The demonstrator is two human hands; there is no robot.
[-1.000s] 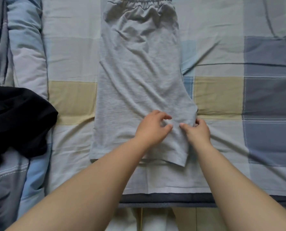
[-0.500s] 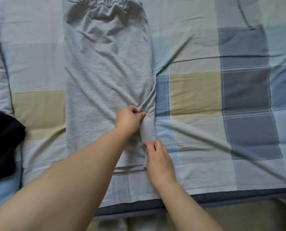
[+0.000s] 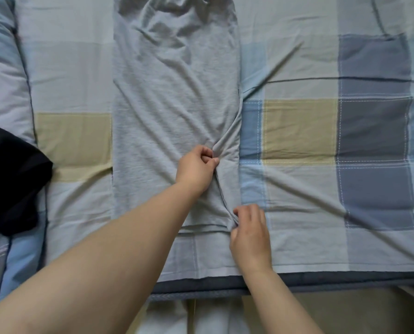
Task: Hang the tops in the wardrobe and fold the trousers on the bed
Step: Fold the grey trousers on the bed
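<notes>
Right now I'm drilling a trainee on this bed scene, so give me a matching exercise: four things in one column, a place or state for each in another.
Things:
1. grey trousers
2. black garment
3. left hand
4. right hand

Places or states:
A. at the picture's left edge
B. pinching the trousers' near right corner
C. spread lengthwise on the checked bedsheet
D. pinching a fold mid-leg

Pairs: 1-C, 2-A, 3-D, 4-B

Soft, even daylight fills the scene, moderately bright with no glare. Shadows are faint and lie only in the creases of the grey shorts [image 3: 174, 97] and the checked sheet [image 3: 321, 131]. The dark garment [image 3: 10, 179] at left shows no detail. Slight motion blur softens everything. Straight lines bow toward the edges from the wide lens.
</notes>
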